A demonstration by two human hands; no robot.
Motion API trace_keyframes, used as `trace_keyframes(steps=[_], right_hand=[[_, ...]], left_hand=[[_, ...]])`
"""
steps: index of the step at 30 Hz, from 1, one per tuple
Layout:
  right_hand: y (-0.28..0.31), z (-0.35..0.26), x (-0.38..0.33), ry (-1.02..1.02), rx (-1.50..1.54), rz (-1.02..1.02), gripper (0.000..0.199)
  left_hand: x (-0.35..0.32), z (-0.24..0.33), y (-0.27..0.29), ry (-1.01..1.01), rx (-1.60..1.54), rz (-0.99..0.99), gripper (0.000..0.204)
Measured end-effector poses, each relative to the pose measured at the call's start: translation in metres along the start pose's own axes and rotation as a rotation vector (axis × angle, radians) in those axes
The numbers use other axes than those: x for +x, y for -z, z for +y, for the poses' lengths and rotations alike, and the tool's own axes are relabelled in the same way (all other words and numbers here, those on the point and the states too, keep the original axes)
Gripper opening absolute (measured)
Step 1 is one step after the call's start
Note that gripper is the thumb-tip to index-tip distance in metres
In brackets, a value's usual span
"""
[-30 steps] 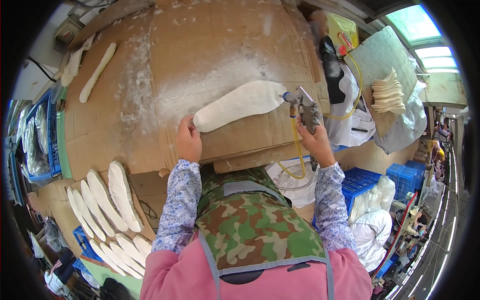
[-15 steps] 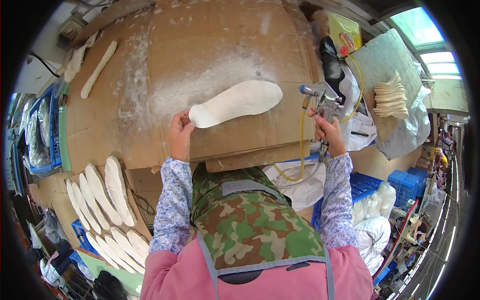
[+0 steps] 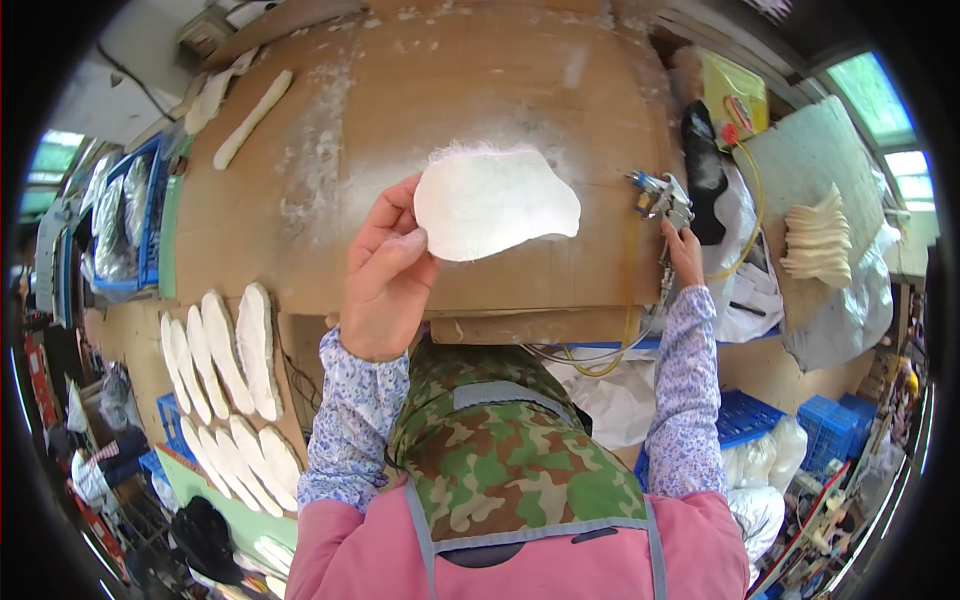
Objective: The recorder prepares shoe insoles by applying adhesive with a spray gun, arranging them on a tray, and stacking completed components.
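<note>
Pinched at one end between the thumb and fingers of my left hand (image 3: 385, 290), a white insole (image 3: 495, 205) is held up above the cardboard-covered table. It is tilted, so it looks shortened, and fuzzy fibres stand along its far edge. Off to the right, my right hand (image 3: 684, 255) is closed round the handle of a metal spray gun (image 3: 662, 197), whose nozzle points left. A yellow hose (image 3: 630, 270) hangs below the gun. Part of the handle is hidden by my fingers.
White residue marks the cardboard (image 3: 480, 90). Several white insoles (image 3: 258, 350) lie in rows at the lower left, and a narrow white piece (image 3: 252, 120) lies at the far left. A stack of insoles (image 3: 817, 240) sits on a board at right. Blue crates (image 3: 828, 432) stand lower right.
My left hand has raised the insole off the low position over the table and tilted it, bringing it nearer to me. My right hand still holds the spray gun, now slightly lower in view.
</note>
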State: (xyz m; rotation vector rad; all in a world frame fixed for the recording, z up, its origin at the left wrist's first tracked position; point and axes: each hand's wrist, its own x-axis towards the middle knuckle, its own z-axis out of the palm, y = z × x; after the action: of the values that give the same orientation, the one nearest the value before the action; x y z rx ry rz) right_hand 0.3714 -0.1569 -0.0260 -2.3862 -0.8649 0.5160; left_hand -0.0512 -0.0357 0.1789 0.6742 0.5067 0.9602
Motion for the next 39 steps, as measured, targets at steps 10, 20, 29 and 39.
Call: trace_keyframes(steps=[10,20,29,39], right_hand=[[-0.076,-0.172,-0.124,-0.182,0.945,-0.863,0.039],[-0.195,-0.279,-0.272,-0.083,0.842,-1.272,0.023],[-0.292,-0.366,-0.490,0.312,0.425,-1.672,0.024],[-0.443,-0.383,-0.850,1.145,0.219,-1.942,0.030]], left_hand=[[-0.087,0.054,0.030,-0.174,-0.012,0.152,0.054],[-0.321,0.083,0.132,-0.440,-0.060,0.514,0.049],[-0.593,0.020,0.159,-0.743,-0.006,1.270,0.044],[-0.801,-0.106,0.247,-0.651,0.237,2.125,0.059]])
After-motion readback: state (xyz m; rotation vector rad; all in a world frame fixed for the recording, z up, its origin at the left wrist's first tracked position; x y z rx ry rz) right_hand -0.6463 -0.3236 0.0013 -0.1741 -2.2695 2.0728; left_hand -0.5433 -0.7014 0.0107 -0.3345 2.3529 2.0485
